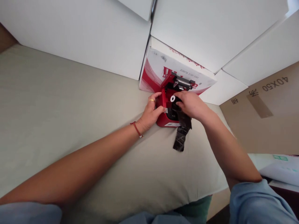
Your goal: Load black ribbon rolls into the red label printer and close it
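Note:
A red and black label printer [161, 120] sits on the cloth-covered surface with its lid [183, 82] raised. My left hand [151, 110] is closed around the printer's left side, its thumb on the near rim and its fingers at the far end. Over the printer's open inside, my right hand [192, 104] pinches a black ribbon roll [177, 105] with a white core. A loose, crinkled strip of black ribbon [181, 138] trails from the roll over the printer's front onto the cloth. My right hand hides part of the roll and the printer's right side.
Behind the printer stands a white and red printed box [151, 73], close against its lid. White panels or boxes [93, 34] line the back. A brown carton [275, 124] with black writing stands at the right. Pale cloth [58, 109] covers the work surface.

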Demonstrator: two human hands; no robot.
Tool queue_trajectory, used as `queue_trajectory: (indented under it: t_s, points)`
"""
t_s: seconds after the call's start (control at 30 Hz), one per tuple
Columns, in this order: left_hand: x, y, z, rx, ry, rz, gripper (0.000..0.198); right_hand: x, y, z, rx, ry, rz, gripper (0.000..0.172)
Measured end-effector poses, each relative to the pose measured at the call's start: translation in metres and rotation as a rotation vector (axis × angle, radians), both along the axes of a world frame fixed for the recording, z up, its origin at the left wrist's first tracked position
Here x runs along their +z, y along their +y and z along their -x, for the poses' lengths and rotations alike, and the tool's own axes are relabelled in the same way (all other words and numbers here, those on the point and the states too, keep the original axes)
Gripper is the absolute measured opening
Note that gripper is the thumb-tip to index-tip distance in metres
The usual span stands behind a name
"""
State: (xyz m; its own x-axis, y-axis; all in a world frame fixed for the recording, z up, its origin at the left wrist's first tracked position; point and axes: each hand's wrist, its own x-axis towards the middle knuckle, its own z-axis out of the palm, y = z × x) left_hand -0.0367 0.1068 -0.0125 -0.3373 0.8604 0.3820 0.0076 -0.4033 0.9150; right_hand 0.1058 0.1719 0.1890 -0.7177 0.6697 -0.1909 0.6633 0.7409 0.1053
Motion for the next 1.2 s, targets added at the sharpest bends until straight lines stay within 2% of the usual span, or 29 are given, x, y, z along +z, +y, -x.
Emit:
queue_trajectory:
  t_s: [0.07,0.27,0.57,0.67,0.73,0.83,0.93,1.07,1.2]
  points:
    - [0.0,0.0,0.0,-0.012,-0.034,0.016,0.07,-0.007,0.004,0.01,0.004,-0.044,-0.028,0.043]
    - [0.002,-0.001,0.001,-0.03,-0.025,0.017,0.071,-0.012,0.006,0.017,0.004,-0.064,-0.088,0.045]
    - [0.002,-0.003,0.001,-0.038,-0.019,0.019,0.071,-0.03,0.023,0.026,0.026,-0.009,-0.017,0.049]
    - [0.003,-0.003,0.001,-0.034,-0.027,0.02,0.071,-0.029,0.027,0.019,0.05,0.063,0.051,0.051]
    - [0.004,-0.003,0.0,-0.029,-0.036,0.021,0.07,-0.027,0.025,0.005,0.088,0.193,0.108,0.047]
    - [0.005,-0.004,0.0,-0.027,-0.038,0.029,0.069,-0.028,0.007,-0.026,0.118,0.446,0.109,0.036]
    - [0.005,-0.004,0.0,-0.023,-0.02,0.032,0.068,-0.038,-0.027,-0.061,0.12,0.634,0.064,0.037]
    - [0.008,-0.009,0.001,0.035,0.056,0.023,0.062,-0.066,-0.068,-0.094,0.192,0.647,-0.031,0.047]
    - [0.023,-0.026,-0.003,0.238,0.276,-0.096,0.049,-0.087,-0.078,-0.105,0.236,0.616,-0.129,0.055]
